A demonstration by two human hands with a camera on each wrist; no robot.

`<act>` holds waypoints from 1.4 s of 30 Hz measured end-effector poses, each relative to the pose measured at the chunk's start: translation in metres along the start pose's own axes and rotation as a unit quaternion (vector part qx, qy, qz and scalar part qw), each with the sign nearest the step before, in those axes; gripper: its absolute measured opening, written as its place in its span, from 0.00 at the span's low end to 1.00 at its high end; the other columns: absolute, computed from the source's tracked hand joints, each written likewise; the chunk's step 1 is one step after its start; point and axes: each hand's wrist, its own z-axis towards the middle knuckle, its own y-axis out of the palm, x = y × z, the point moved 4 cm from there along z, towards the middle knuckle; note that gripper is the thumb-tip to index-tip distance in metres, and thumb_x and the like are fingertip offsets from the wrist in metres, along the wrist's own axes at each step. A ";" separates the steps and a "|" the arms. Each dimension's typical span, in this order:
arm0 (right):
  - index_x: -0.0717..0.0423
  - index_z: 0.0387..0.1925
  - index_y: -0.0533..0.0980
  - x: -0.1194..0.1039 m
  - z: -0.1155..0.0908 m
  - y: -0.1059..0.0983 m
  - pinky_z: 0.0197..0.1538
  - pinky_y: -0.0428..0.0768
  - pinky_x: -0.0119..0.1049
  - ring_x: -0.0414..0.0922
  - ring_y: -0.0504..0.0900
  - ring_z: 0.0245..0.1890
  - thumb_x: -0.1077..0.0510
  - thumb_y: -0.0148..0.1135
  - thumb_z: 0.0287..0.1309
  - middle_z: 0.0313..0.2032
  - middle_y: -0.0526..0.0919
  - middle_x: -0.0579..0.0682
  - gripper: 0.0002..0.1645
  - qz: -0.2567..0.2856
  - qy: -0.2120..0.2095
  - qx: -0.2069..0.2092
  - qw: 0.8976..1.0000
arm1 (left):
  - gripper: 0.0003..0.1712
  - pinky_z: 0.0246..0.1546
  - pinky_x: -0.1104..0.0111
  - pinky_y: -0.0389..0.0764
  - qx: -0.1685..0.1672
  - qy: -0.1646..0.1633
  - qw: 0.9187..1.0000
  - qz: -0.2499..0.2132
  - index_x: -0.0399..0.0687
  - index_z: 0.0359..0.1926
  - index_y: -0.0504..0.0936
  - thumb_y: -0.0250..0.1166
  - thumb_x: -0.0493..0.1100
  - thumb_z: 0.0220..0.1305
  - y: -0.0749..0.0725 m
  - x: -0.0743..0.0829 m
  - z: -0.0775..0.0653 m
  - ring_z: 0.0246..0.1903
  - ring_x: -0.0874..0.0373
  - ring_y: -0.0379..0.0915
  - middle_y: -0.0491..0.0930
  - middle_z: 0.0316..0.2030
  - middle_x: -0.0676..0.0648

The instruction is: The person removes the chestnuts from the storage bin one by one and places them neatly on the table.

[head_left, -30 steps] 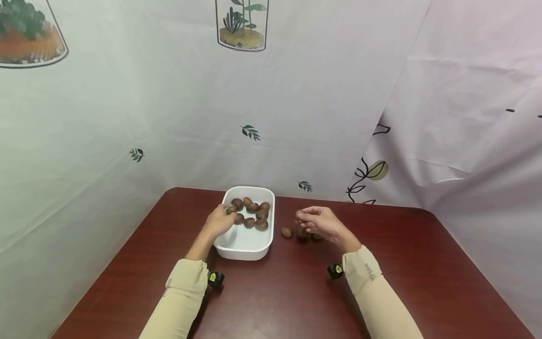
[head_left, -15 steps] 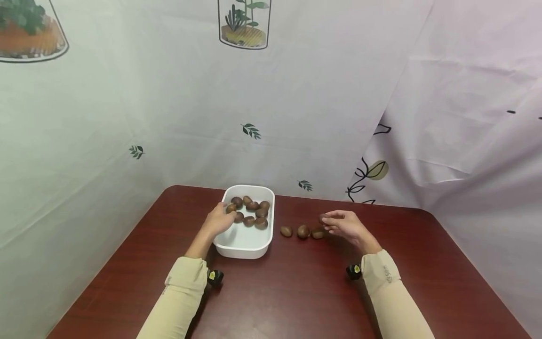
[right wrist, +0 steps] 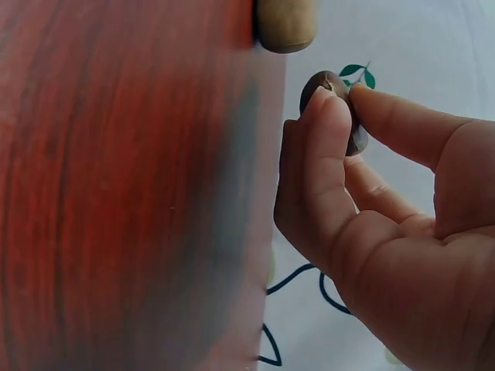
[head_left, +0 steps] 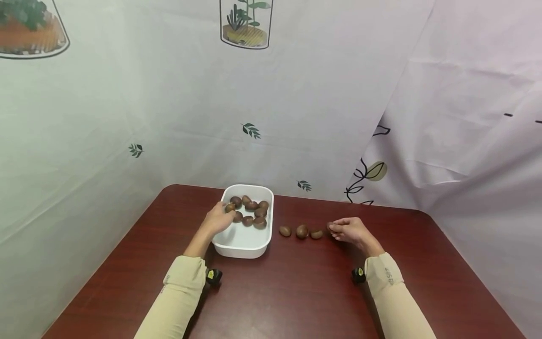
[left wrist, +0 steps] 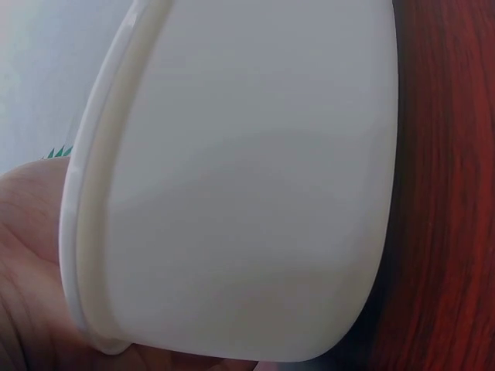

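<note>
In the head view, my right hand (head_left: 350,231) pinches a brown chestnut (head_left: 330,227) low over the table, at the right end of a row. The right wrist view shows that chestnut (right wrist: 357,139) between thumb and fingertips. Beside it on the table lie three more: one close by (head_left: 316,234), a rounder chestnut (head_left: 302,231) and a leftmost chestnut (head_left: 285,230). My left hand (head_left: 217,220) holds the left rim of a white plastic tray (head_left: 243,252). Several chestnuts (head_left: 260,222) lie inside, mostly toward its far half. The tray wall (left wrist: 255,193) hides most of the left fingers in the left wrist view.
The dark red wooden table (head_left: 279,296) ends at a back edge close to a pale printed cloth (head_left: 203,103). Cloth also hangs along both sides. A black wrist camera (head_left: 214,276) sits below each hand.
My right hand has moved right with the chestnut, from above the row to its right end, and come down toward the table. The left hand and tray stay put.
</note>
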 end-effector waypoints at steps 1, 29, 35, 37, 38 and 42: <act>0.78 0.50 0.74 0.001 0.000 0.000 0.35 0.83 0.34 0.44 0.84 0.29 0.66 0.62 0.64 0.31 0.84 0.55 0.18 -0.001 -0.001 -0.003 1.000 | 0.39 0.64 0.47 0.66 0.000 0.000 1.000 -0.001 0.33 0.74 0.54 0.49 0.47 0.66 0.000 0.000 0.000 0.67 0.37 0.60 0.59 0.70 0.28; 0.74 0.44 0.80 0.006 -0.002 0.003 0.30 0.83 0.34 0.42 0.82 0.26 0.64 0.63 0.63 0.29 0.84 0.53 0.14 -0.089 -0.007 0.029 0.996 | 0.38 0.64 0.47 0.66 -0.008 0.002 1.000 -0.001 0.33 0.74 0.55 0.49 0.46 0.67 0.000 0.001 -0.001 0.67 0.38 0.60 0.60 0.70 0.29; 0.74 0.44 0.80 0.003 -0.007 -0.005 0.30 0.83 0.34 0.41 0.82 0.26 0.63 0.60 0.65 0.29 0.84 0.52 0.14 -0.095 -0.008 0.044 0.994 | 0.38 0.64 0.47 0.66 -0.008 -0.003 1.000 -0.001 0.34 0.74 0.54 0.49 0.46 0.67 0.000 -0.001 -0.001 0.67 0.38 0.60 0.60 0.70 0.29; 0.74 0.44 0.80 -0.001 -0.009 -0.008 0.30 0.83 0.33 0.40 0.81 0.25 0.63 0.60 0.65 0.28 0.84 0.52 0.15 -0.094 -0.012 0.062 0.994 | 0.38 0.64 0.47 0.66 -0.010 -0.003 1.000 -0.003 0.34 0.74 0.54 0.49 0.46 0.67 0.000 0.000 -0.001 0.67 0.38 0.60 0.60 0.70 0.29; 0.75 0.45 0.79 -0.005 -0.010 -0.009 0.30 0.83 0.33 0.40 0.81 0.26 0.63 0.60 0.65 0.29 0.84 0.53 0.16 -0.095 -0.016 0.067 0.993 | 0.38 0.64 0.47 0.66 -0.011 -0.002 1.000 -0.003 0.34 0.74 0.54 0.49 0.46 0.67 -0.001 0.000 -0.001 0.67 0.38 0.60 0.59 0.70 0.29; 0.74 0.48 0.78 -0.020 -0.013 -0.005 0.34 0.84 0.34 0.41 0.84 0.31 0.60 0.60 0.66 0.37 0.86 0.60 0.19 -0.092 -0.029 0.077 0.992 | 0.38 0.63 0.47 0.67 -0.008 0.004 1.000 -0.006 0.33 0.74 0.55 0.49 0.47 0.67 0.001 0.000 0.000 0.66 0.38 0.61 0.60 0.70 0.29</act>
